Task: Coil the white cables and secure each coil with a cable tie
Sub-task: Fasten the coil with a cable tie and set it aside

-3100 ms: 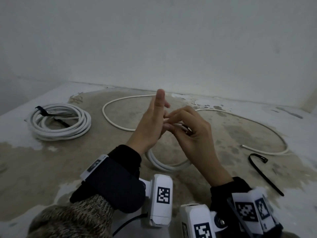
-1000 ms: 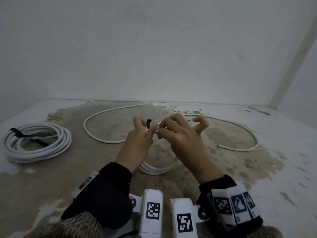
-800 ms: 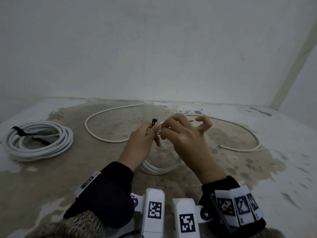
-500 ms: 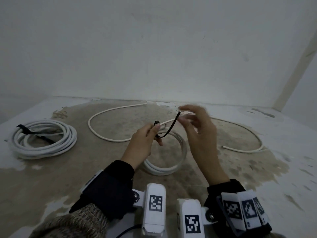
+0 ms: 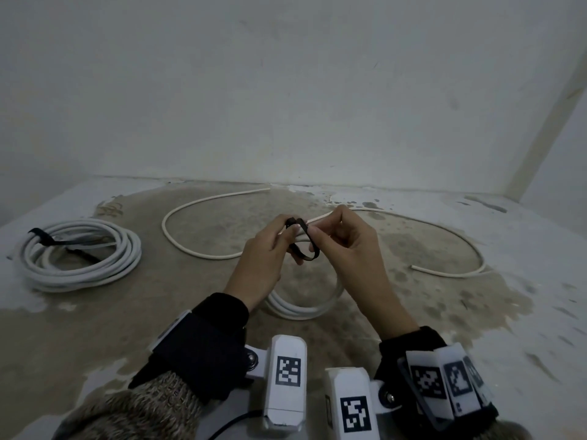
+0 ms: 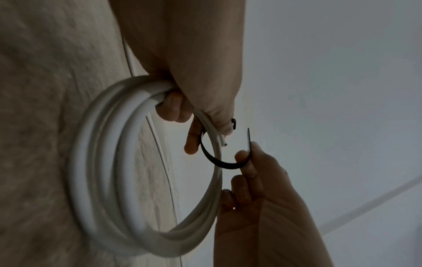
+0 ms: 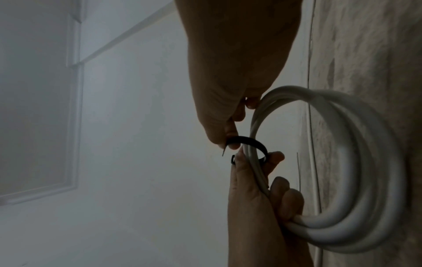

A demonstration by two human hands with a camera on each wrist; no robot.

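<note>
A: State the carrying surface and the largest items on it.
B: A stained floor (image 5: 95, 312) meets a pale wall (image 5: 286, 90) at its far edge. 1 loose white cable (image 5: 203, 255) lies in wide curves near that far edge. 1 tied coil (image 5: 79, 255), bound by a black tie (image 5: 39, 234), lies toward the left edge of the floor.

A: Where is the coil being worked?
B: The small white coil (image 5: 301, 308) hangs above the middle of the floor, held up off it. Its upper part is in the left hand (image 5: 265, 258).

A: Condition of the left hand?
B: Fingers curled around the coil strands. The thumb and forefinger also pinch the head end of the black cable tie (image 5: 306, 246) against the strands.

A: Condition of the right hand (image 5: 346, 249)?
B: Thumb and forefinger pinch the tail of the cable tie, with the other fingers curled beside the coil.

A: Tie position?
B: It curves under the coil strands in a U shape. In the left wrist view, the tail tip stands just beside the head, apart from it, so the loop is not closed.
</note>
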